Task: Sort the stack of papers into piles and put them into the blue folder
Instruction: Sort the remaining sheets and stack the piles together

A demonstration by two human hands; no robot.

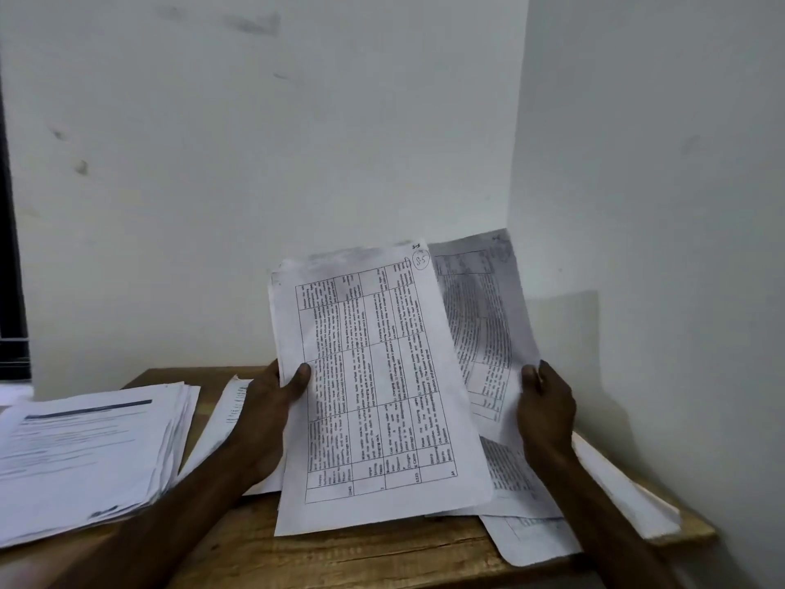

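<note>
Left grip (272, 401) pinches the front sheet (374, 376), right grip (546, 401) pinches the rear sheet (480, 299)

Rear sheet (484, 316), print illegibly blurry

The left hand (272, 401) grips the left edge of a printed sheet with a table (378, 388), thumb on its face, held raised over the wooden table (340, 550). The right hand (546, 401) holds a second sheet (484, 316) just behind it. A stack of papers (85, 452) lies left of the left hand, and more sheets (628, 491) lie under the right.
</note>
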